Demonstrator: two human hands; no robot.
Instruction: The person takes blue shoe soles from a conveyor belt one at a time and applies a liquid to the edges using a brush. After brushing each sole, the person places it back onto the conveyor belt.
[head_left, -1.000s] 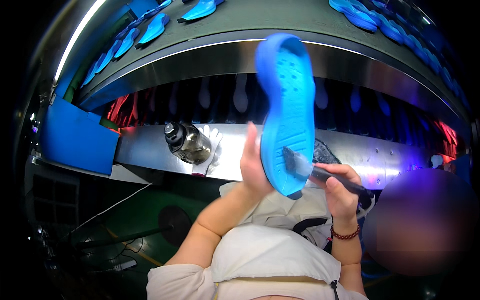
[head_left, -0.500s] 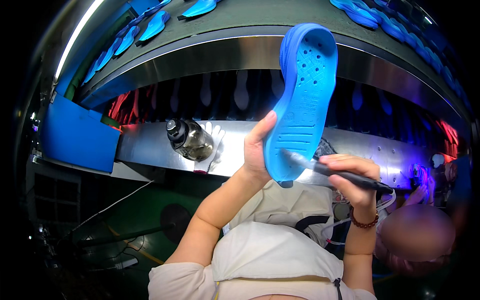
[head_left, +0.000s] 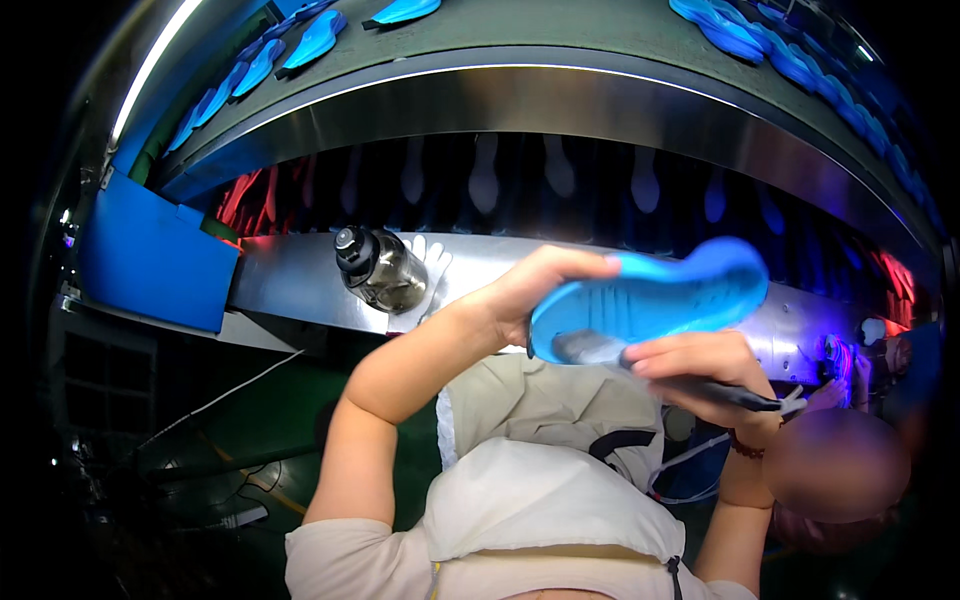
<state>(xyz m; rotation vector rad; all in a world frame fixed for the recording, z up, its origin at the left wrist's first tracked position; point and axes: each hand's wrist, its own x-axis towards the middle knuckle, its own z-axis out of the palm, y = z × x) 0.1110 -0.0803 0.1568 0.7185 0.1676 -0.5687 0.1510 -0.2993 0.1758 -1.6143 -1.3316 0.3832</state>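
Blue sole swung to point right, left fingers pinching its edge, right fingers pinching a black-handled tool

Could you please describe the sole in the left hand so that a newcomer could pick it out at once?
Find the metal ledge crossing mid-picture. Right of centre, overlapping it in view, the left hand grips the left end of a blue sole. Unlike the soles on the dark green surface above, this one is handheld, with a dark-handled tool at its lower edge.
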